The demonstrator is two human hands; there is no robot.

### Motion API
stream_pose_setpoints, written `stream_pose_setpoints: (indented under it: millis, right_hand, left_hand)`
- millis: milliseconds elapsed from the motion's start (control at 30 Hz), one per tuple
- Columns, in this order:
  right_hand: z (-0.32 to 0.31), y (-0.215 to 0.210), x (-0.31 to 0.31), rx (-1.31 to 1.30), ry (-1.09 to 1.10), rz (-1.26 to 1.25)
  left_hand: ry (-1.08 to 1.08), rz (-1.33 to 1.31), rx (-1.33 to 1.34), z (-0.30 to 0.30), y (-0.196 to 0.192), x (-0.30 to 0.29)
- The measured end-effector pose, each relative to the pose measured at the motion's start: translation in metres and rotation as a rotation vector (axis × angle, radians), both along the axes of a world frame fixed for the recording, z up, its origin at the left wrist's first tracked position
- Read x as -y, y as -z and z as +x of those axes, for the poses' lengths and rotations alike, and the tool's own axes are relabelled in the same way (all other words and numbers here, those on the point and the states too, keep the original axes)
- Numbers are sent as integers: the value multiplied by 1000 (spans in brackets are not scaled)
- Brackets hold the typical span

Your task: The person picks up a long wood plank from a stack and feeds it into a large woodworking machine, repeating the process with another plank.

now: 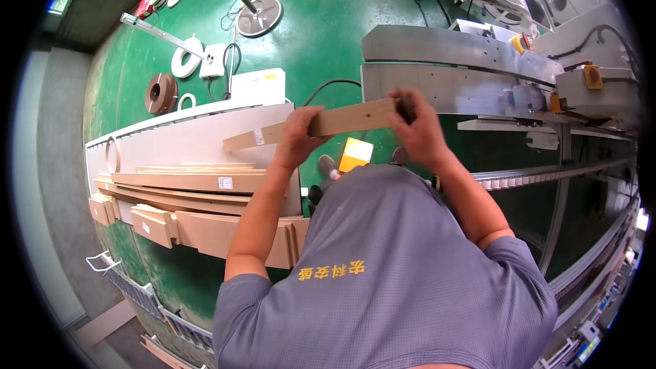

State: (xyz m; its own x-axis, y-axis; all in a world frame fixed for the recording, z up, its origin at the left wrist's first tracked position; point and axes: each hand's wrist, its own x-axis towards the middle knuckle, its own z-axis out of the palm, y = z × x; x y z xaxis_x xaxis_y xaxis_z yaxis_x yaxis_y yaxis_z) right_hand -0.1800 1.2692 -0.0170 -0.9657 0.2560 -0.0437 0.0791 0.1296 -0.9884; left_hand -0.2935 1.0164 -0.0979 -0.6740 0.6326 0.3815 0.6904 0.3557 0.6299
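Observation:
A long, narrow wood-coloured board (355,117) is held across the front of my body, with a white label near its left end. My left hand (298,138) is closed around the board left of its middle. At the board's right end, my right hand (418,128) is closed on it, with the fingertips partly hidden behind the end. The board's left part reaches over a white work table (171,138). On that table lie several similar boards (184,182), some bearing white labels.
To the right stands a machine with a metal bed (437,89) and a yellow-and-red switch (592,77). A yellow box (355,154) sits on the green floor by my feet. Brown banding rolls (161,93), a pole stand (258,17) and cables occupy the floor beyond the table.

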Motion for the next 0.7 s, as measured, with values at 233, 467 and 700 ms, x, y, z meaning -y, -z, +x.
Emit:
stream_pose_setpoints:
  millis: [233, 467, 700]
  right_hand:
    - [46, -49, -106, -172, 263, 20]
    - [121, -125, -213, -404, 1046, 28]
    - [172, -124, -266, -479, 882, -79]
  left_hand:
    - [-141, -178, 51, -10, 33, 64]
    - [-239, -131, -29, -29, -6, 90]
    - [-228, 211, 350, -30, -24, 74]
